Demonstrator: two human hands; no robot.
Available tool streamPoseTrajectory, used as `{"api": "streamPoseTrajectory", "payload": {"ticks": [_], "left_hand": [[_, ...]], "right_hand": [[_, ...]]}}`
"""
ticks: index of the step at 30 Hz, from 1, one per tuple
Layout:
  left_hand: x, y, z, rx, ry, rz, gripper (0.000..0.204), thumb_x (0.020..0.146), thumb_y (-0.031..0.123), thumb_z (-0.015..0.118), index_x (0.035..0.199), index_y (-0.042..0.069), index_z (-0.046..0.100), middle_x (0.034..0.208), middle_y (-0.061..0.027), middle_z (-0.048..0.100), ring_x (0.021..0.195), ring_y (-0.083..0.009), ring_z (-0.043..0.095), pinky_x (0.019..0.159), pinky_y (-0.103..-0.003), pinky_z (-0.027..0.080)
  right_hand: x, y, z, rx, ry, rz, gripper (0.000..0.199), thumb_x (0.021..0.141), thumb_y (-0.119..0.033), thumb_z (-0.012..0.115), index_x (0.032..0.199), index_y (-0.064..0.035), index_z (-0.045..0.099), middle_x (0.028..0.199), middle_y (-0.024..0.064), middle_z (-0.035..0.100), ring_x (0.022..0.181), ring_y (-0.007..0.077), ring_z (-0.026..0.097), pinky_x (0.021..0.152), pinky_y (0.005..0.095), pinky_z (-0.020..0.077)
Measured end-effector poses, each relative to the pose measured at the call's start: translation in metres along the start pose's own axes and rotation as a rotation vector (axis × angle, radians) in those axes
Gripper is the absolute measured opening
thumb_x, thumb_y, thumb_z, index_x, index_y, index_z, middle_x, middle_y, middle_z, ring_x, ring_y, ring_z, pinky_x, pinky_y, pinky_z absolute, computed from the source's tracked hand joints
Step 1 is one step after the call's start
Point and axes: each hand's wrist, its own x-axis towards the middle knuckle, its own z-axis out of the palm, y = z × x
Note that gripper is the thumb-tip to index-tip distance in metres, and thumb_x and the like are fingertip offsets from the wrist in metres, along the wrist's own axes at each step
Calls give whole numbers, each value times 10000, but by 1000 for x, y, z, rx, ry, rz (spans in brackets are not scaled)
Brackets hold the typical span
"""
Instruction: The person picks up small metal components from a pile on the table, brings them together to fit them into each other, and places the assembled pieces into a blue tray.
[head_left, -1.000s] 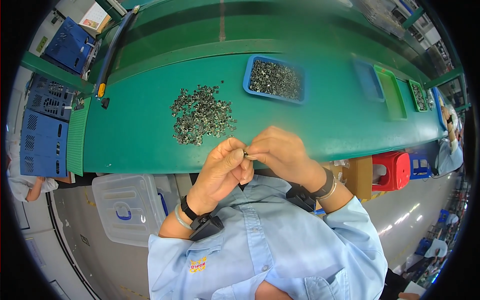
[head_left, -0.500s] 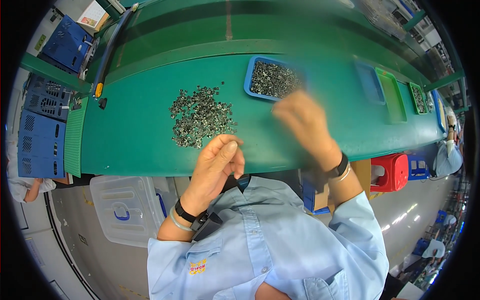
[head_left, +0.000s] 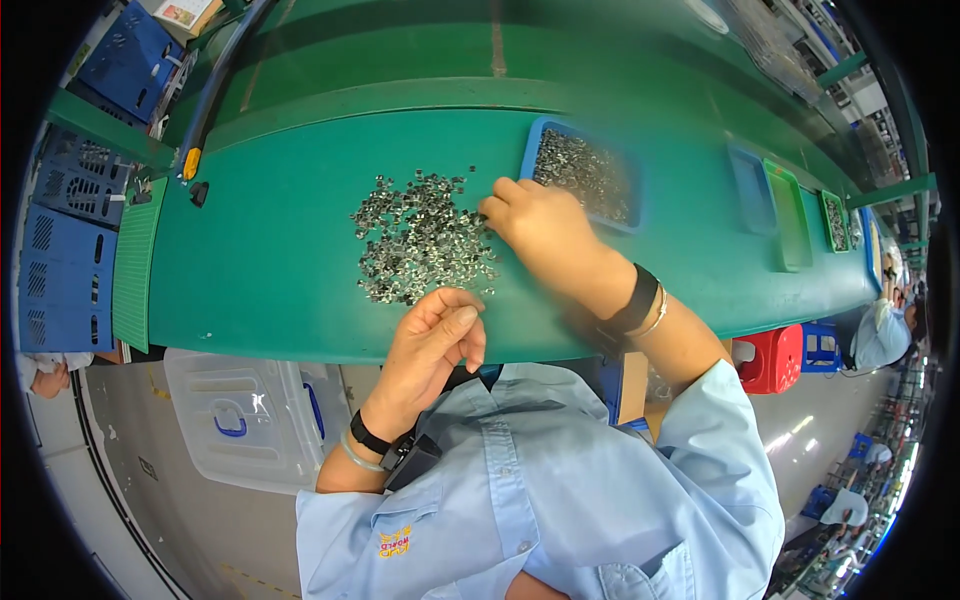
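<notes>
A loose heap of small shiny metal pieces (head_left: 420,240) lies on the green tabletop (head_left: 270,250). My right hand (head_left: 545,225) is over the table at the heap's right edge, its fingers bent together and pointing left; whatever is between the fingertips is hidden. Just below the heap's near edge is my left hand (head_left: 430,345), thumb pressed toward curled fingers, and anything pinched there is too small to make out. Beyond my right hand stands a blue tray (head_left: 531,150) holding many similar small pieces (head_left: 580,170), partly covered by that hand.
Farther right are another blue tray (head_left: 752,190), a green tray (head_left: 790,218) and a small green tray of pieces (head_left: 835,220). Blue crates (head_left: 70,280) stand at the left. Below the table edge are a clear plastic box (head_left: 235,420) and a red stool (head_left: 772,358).
My right hand has moved left, from the near edge of the blue tray to the right side of the heap. My left hand keeps its pose. The view has shifted slightly.
</notes>
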Motion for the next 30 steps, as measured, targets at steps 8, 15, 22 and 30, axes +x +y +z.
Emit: {"api": "streamPoseTrajectory", "payload": {"ticks": [8, 15, 22, 30], "left_hand": [[-7, -9, -5, -63, -23, -35, 205, 935, 186, 548, 1081, 44, 526, 762, -40, 566, 621, -114, 548, 552, -243, 455], [-12, -10, 10, -35, -88, 96, 273, 957, 282, 525, 1092, 46, 530, 790, -31, 569, 634, -99, 559, 514, -213, 441], [-11, -12, 13, -89, -108, 148, 253, 945, 293, 547, 1031, 55, 538, 786, -20, 570, 624, -92, 561, 500, -207, 436], [-14, -13, 16, -68, -98, 151, 217, 936, 247, 565, 1028, 54, 530, 781, -24, 577, 625, -88, 560, 494, -210, 432]], "right_hand": [[-7, -21, -18, 220, 148, 42, 99, 763, -36, 666, 837, -6, 609, 763, 128, 565, 725, 313, 577, 611, 373, 464], [-39, -67, -32, 756, 188, 130, 102, 768, 22, 654, 855, -12, 613, 858, 91, 572, 769, 204, 548, 658, 293, 444], [-51, -78, -22, 757, 280, 129, 96, 796, 14, 643, 880, -26, 621, 900, 84, 572, 820, 208, 553, 701, 292, 449], [-58, -87, -24, 486, 359, 43, 147, 759, 32, 665, 891, -20, 627, 918, 113, 583, 842, 259, 585, 712, 339, 481]]}}
